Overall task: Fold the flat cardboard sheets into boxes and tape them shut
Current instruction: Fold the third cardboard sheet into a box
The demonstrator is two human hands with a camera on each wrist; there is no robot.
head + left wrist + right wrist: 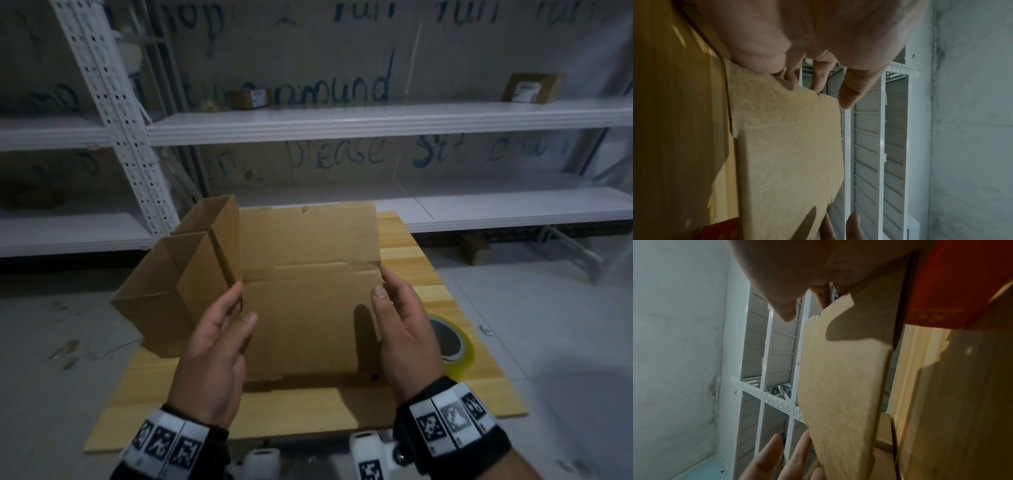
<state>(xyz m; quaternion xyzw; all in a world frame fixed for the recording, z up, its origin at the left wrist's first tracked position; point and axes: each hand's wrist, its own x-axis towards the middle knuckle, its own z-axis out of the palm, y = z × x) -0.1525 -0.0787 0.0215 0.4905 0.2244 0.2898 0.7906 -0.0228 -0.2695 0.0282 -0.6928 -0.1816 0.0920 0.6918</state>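
We hold the flat cardboard sheet above the desk, left hand and right hand each pinching a side edge. To square it well, we should press both edges inward evenly along the creases.

Open boxes crowd the left; tape roll blocks the right.

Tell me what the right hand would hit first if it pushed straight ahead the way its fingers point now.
Probably nothing close: the right hand holds the right edge of the flat cardboard sheet, fingers pointing forward past it. Ahead lies bare wooden table, then the lower white shelf. Depth is unclear, so that is a guess.
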